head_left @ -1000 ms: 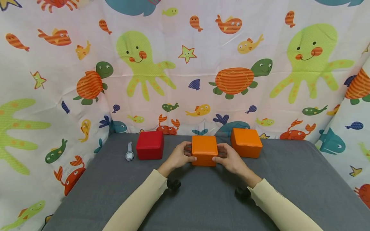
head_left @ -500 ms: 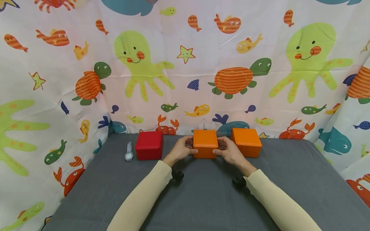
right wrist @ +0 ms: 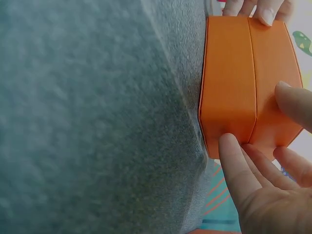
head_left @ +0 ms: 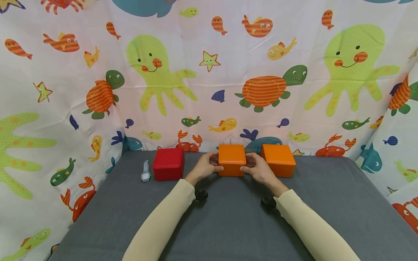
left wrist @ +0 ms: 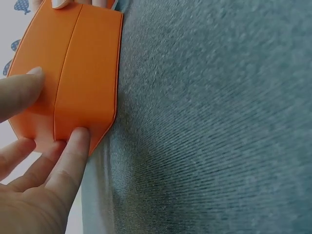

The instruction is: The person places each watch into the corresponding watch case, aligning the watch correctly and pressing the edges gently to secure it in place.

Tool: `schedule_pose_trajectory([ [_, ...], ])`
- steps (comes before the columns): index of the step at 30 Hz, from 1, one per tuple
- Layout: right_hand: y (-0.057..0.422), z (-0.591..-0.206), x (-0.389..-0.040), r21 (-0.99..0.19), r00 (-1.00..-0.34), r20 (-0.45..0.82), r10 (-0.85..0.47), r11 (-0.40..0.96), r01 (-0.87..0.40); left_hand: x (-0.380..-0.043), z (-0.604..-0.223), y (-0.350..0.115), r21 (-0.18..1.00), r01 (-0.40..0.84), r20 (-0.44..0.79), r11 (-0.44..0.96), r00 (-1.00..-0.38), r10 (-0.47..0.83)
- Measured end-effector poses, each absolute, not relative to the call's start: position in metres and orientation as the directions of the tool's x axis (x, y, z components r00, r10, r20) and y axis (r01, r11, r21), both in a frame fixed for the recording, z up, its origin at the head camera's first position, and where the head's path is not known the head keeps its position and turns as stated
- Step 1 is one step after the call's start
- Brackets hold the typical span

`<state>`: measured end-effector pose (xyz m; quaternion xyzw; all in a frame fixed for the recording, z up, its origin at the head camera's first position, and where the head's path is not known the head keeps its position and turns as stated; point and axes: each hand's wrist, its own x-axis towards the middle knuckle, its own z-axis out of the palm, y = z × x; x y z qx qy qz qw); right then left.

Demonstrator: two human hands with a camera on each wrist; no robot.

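Note:
A small orange lidded box (head_left: 232,159), with a seam round its middle, stands at the back of the table between my two hands. My left hand (head_left: 205,168) grips its left side, and the thumb (left wrist: 24,90) lies on the front face in the left wrist view. From the other side my right hand (head_left: 260,170) holds it the same way, fingers spread along the side wall and thumb (right wrist: 295,100) on the front. The lid is down. Its bottom edge is right at the grey cloth in both wrist views.
A second orange box (head_left: 278,160) stands close to the right of my right hand. To the left are a red box (head_left: 169,164) and a wristwatch (head_left: 146,172) on the grey tablecloth (head_left: 235,224). A curtain (head_left: 209,36) printed with sea animals hangs right behind the table edge.
Both hands have moved the orange box away from me, toward the curtain, until it is level with the second orange box. During the last half second it moved only slightly.

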<state>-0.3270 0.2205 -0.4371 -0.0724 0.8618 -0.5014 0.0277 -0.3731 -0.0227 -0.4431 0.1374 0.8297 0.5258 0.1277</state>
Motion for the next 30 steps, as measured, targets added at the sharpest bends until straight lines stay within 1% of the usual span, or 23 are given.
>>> schedule_pose_trajectory([
  [3, 0.22, -0.436, -0.322, -0.872, -0.989, 0.023, -0.146, 0.482, -0.091, -0.368, -0.441, -0.024, 0.899, 0.113, -0.056, 0.423, -0.928, 0.368],
  [8, 0.219, -0.433, -0.306, -0.869, -0.995, 0.038, -0.093, 0.489, -0.079, -0.355, -0.437, -0.033, 0.883, 0.153, -0.029, 0.444, -0.927, 0.375],
  [11, 0.216, -0.429, -0.297, -0.853, -0.994, 0.086, -0.072, 0.509, -0.111, -0.345, -0.436, -0.042, 0.871, 0.18, -0.006, 0.457, -0.926, 0.377],
  [16, 0.205, -0.421, -0.285, -0.81, -0.975, 0.21, -0.072, 0.546, -0.214, -0.329, -0.437, -0.062, 0.868, 0.212, 0.037, 0.45, -0.929, 0.368],
  [20, 0.187, -0.418, -0.281, -0.77, -0.947, 0.303, -0.103, 0.56, -0.307, -0.317, -0.442, -0.078, 0.853, 0.234, 0.076, 0.467, -0.94, 0.331],
  [25, 0.16, -0.416, -0.282, -0.726, -0.91, 0.382, -0.159, 0.558, -0.402, -0.305, -0.442, -0.092, 0.825, 0.293, 0.171, 0.483, -0.944, 0.281],
  [30, 0.131, -0.414, -0.284, -0.709, -0.898, 0.377, -0.227, 0.553, -0.437, -0.3, -0.436, -0.103, 0.801, 0.299, 0.223, 0.518, -0.953, 0.205],
])
